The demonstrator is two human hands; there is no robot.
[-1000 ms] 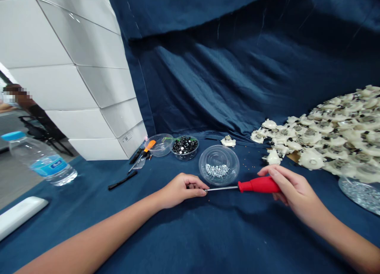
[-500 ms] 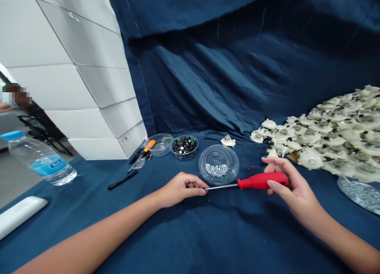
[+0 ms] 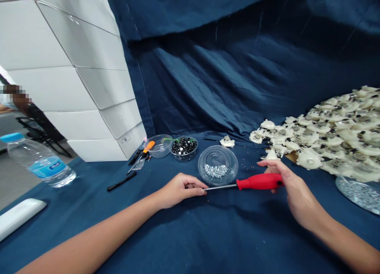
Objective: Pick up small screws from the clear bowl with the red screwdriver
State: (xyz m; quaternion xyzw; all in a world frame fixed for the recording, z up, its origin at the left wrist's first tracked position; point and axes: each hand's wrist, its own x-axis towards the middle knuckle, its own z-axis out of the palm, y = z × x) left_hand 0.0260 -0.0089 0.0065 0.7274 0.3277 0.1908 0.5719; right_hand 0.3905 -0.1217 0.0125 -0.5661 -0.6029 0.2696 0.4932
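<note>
I have the left hand (image 3: pixel 179 191) pinching a small, mostly hidden piece (image 3: pixel 204 191) at the tip of a steel-shafted screwdriver with a red flared handle (image 3: pixel 258 181), and the right hand (image 3: pixel 297 193) loosely grasping that handle's rear end. I judge the step to be screw driving; the next move calls for firm left support and a straight shaft during rotation. Beyond lie a clear round plastic dish (image 3: pixel 219 151) of silver metal screws (image 3: pixel 216 171) and, farther right, piled cream plastic housings (image 3: pixel 308 138).

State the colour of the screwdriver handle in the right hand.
The handle is red, clearest in the head view.
</note>
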